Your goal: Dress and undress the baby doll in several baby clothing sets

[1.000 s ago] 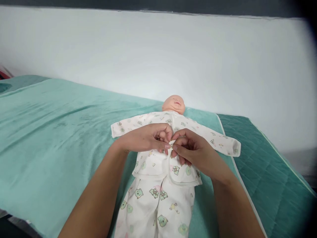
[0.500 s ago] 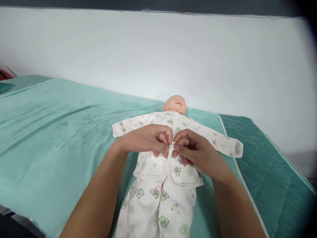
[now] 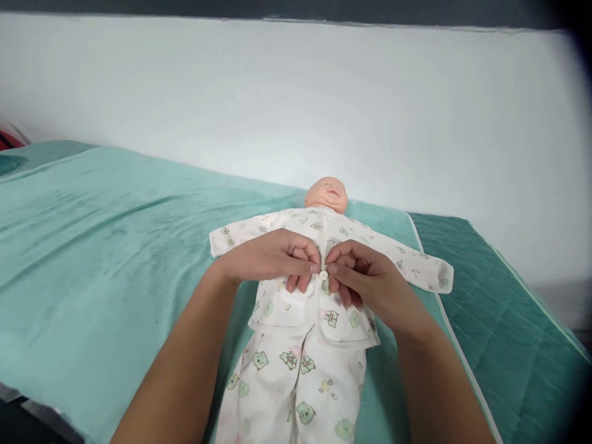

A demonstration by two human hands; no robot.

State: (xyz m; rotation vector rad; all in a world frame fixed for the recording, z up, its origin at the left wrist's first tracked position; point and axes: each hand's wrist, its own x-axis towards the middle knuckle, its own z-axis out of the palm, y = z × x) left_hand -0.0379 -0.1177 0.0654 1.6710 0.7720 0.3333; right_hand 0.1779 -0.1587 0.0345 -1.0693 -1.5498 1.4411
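Observation:
A baby doll (image 3: 326,193) lies on its back, dressed in a white printed jacket (image 3: 287,308) and matching trousers (image 3: 277,376). My left hand (image 3: 289,256) pinches the jacket's front edge just left of a round white button (image 3: 323,275). On the button's other side, my right hand (image 3: 356,268) has thumb and forefinger pressed together on the jacket front. The button shows between the fingertips. Both sleeves are spread out sideways, and the lower jacket front parts slightly below my hands.
A light green blanket (image 3: 102,259) lies under the doll, with a darker quilted cover (image 3: 509,320) at the right. A white wall (image 3: 277,98) rises behind. Something red (image 3: 9,140) shows at the far left edge.
The fingertips have moved slightly apart, and the white button between them now shows in full. The doll has stayed in place.

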